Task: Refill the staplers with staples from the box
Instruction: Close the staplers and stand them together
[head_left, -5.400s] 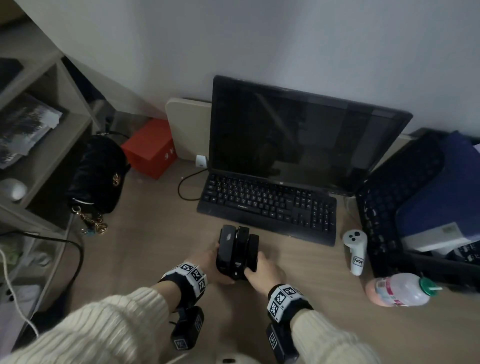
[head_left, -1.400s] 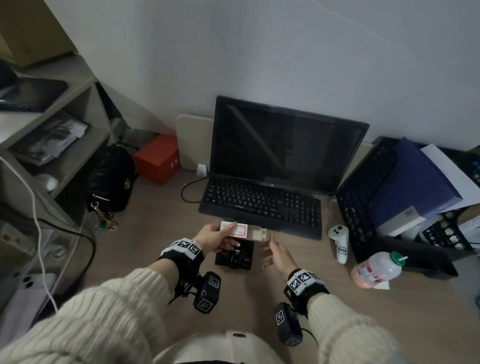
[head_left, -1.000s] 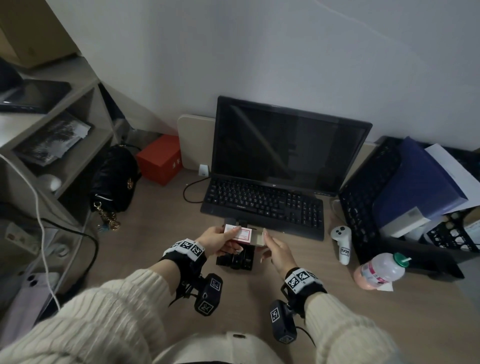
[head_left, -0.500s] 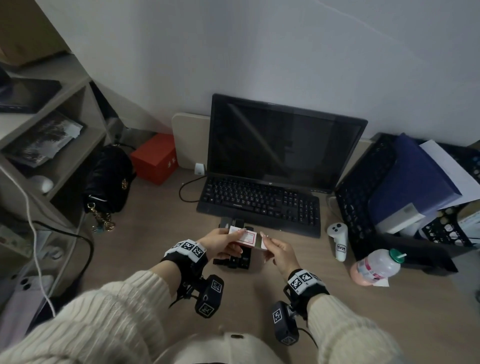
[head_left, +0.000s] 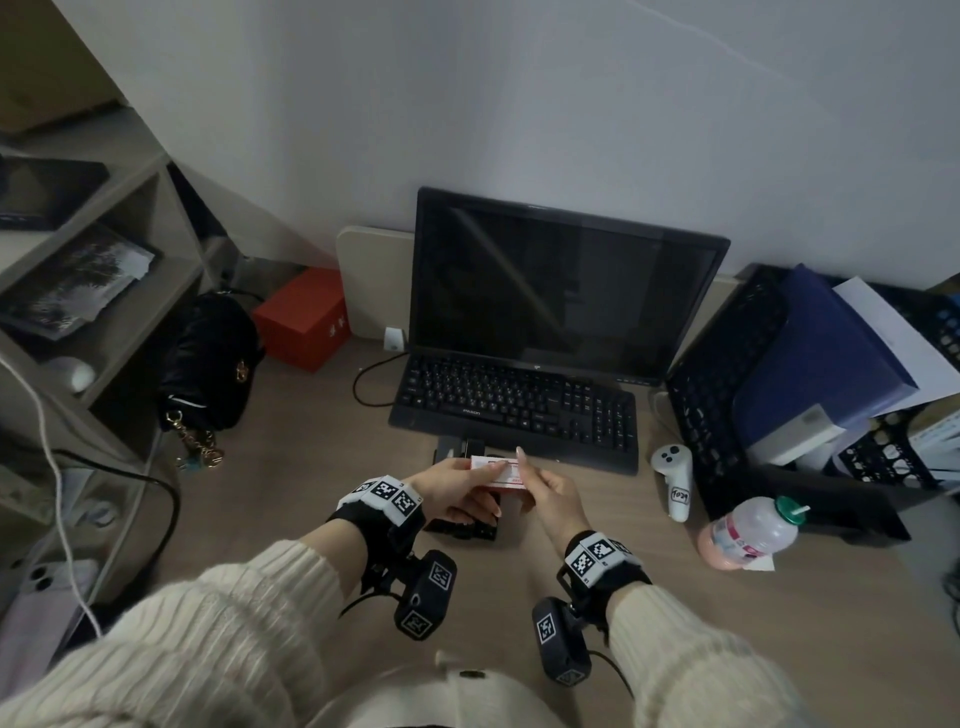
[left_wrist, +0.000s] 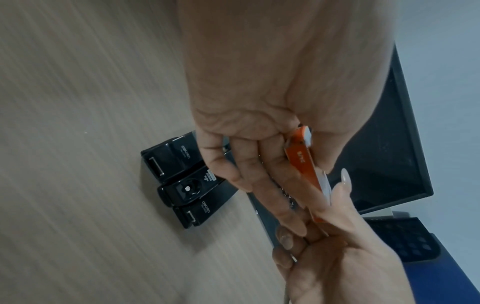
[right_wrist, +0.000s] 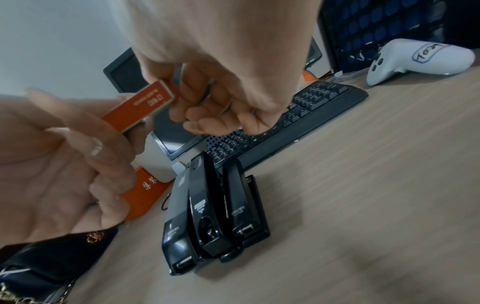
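A small orange and white staple box (head_left: 498, 474) (left_wrist: 304, 163) (right_wrist: 139, 107) is held in the air above the desk. My left hand (head_left: 480, 475) (left_wrist: 262, 174) pinches its left part, thumb on top and fingers beneath. My right hand (head_left: 525, 480) (right_wrist: 183, 102) pinches the box's right end with curled fingers, the index finger raised. Below the hands, three black staplers (head_left: 460, 526) (left_wrist: 182, 185) (right_wrist: 207, 216) lie closed, side by side on the wooden desk, partly hidden in the head view.
A black keyboard (head_left: 519, 410) and dark monitor (head_left: 561, 291) stand just behind the staplers. To the right lie a white controller (head_left: 675, 478), a pink bottle (head_left: 748, 530) and a black tray with a blue folder (head_left: 821, 364). A black bag (head_left: 208, 358) and red box (head_left: 304, 317) sit left.
Both hands left the staplers and lifted the staple box. Its inner tray stuck out to the right, and my right hand has since closed in on that end, so the tray no longer shows.
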